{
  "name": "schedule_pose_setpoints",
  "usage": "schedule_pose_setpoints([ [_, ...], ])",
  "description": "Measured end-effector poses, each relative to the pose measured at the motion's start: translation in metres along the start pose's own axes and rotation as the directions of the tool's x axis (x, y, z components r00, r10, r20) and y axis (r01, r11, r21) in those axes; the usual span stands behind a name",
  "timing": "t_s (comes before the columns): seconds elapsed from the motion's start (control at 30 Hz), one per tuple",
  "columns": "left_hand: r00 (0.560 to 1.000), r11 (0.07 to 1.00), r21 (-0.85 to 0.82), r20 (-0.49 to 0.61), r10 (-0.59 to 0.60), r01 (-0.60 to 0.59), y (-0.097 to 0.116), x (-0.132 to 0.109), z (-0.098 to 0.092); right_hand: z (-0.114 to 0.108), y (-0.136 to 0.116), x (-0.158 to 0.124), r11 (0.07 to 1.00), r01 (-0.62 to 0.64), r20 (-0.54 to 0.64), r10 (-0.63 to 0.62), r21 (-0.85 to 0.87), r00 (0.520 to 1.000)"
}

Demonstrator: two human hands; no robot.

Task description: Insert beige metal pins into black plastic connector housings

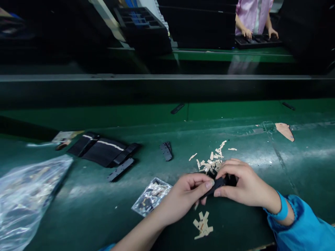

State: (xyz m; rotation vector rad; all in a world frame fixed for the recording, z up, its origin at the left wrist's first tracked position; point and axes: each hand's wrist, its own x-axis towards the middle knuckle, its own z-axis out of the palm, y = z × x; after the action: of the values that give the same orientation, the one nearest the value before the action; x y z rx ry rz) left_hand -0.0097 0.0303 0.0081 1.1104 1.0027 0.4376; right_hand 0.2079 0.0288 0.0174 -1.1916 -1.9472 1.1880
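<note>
Both hands meet low on the green table (78,209), which is smooth and a bit shiny. They hold a small black piece (222,182) between them. It is flat and dark. Fingers hide most of it, so its shape is hard to tell; it may be a short strip.

The left hand (187,193) comes up from below on a bare arm. Its thumb and first finger pinch the left end of the piece. The right hand (244,184) comes in from the right in a bright blue sleeve (300,226). Its fingers curl over the top with the thumb under, gripping the other end.

Just behind the hands is a heap of tan paper bits (212,161), thin and stubby. A second small heap (202,226) of the same bits lies just in front of the hands. Left of the left hand is a small clear bag (151,196), crinkly, with dark and pale things inside. At the far left is a big clear bag (26,198), wrinkled and shiny.

Farther back on the left lies a stack of flat black strips (104,151). Beside it is a long black bar (120,169), and a little black part (166,151) lies alone. A tan scrap (285,131) lies at the far right. Across the line, a person in a pink top (252,14) rests both hands on a black tray (258,41).
</note>
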Motion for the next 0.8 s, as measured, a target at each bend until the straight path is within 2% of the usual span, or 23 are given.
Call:
schedule_pose_setpoints([
  [0.07, 0.994, 0.989, 0.135, -0.084, 0.065, -0.053, 0.002, 0.0, 0.0, -0.018, 0.005, -0.013, 0.994, 0.006, -0.007, -0.007, -0.106, 1.0],
  [0.13, 0.966, 0.966, 0.238, -0.209, 0.156, -0.105, 0.004, -0.001, -0.001, -0.045, 0.019, -0.037, 0.98, -0.04, -0.148, 0.011, -0.194, 0.989],
  [0.2, 0.934, 0.952, 0.278, -0.288, 0.209, -0.127, 0.008, -0.003, -0.004, -0.079, 0.039, -0.068, 0.934, -0.173, -0.355, 0.053, -0.313, 0.933],
  [0.27, 0.923, 0.949, 0.286, -0.313, 0.225, -0.134, 0.01, -0.004, -0.007, -0.109, 0.056, -0.096, 0.825, -0.325, -0.509, 0.053, -0.463, 0.859],
  [0.33, 0.917, 0.941, 0.306, -0.317, 0.241, -0.141, 0.012, -0.004, -0.009, -0.122, 0.062, -0.111, 0.694, -0.42, -0.596, -0.017, -0.585, 0.803],
  [0.37, 0.914, 0.935, 0.324, -0.317, 0.253, -0.147, 0.012, -0.003, -0.009, -0.119, 0.059, -0.112, 0.684, -0.414, -0.6, -0.044, -0.601, 0.799],
  [0.43, 0.906, 0.915, 0.37, -0.311, 0.285, -0.161, 0.01, -0.002, -0.009, -0.095, 0.043, -0.103, 0.756, -0.274, -0.501, -0.081, -0.594, 0.862],
  [0.5, 0.902, 0.89, 0.423, -0.3, 0.312, -0.167, 0.008, 0.0, -0.008, -0.055, 0.021, -0.083, 0.84, -0.077, -0.233, -0.06, -0.537, 0.971],
  [0.53, 0.901, 0.877, 0.451, -0.292, 0.32, -0.165, 0.007, 0.0, -0.007, -0.033, 0.011, -0.072, 0.867, 0.002, -0.103, -0.062, -0.498, 0.993],
  [0.6, 0.906, 0.85, 0.499, -0.262, 0.331, -0.166, 0.004, 0.001, -0.007, 0.005, -0.004, -0.053, 0.887, 0.122, 0.127, -0.073, -0.446, 0.989],
  [0.67, 0.913, 0.83, 0.53, -0.229, 0.339, -0.175, 0.004, 0.001, -0.008, 0.029, -0.01, -0.04, 0.867, 0.193, 0.258, -0.078, -0.459, 0.963],
  [0.73, 0.92, 0.812, 0.556, -0.199, 0.339, -0.179, 0.005, 0.0, -0.01, 0.038, -0.01, -0.033, 0.851, 0.234, 0.338, -0.072, -0.47, 0.938],
  [0.8, 0.93, 0.789, 0.589, -0.166, 0.329, -0.174, 0.008, -0.002, -0.013, 0.033, -0.007, -0.029, 0.868, 0.229, 0.375, -0.054, -0.44, 0.925],
])
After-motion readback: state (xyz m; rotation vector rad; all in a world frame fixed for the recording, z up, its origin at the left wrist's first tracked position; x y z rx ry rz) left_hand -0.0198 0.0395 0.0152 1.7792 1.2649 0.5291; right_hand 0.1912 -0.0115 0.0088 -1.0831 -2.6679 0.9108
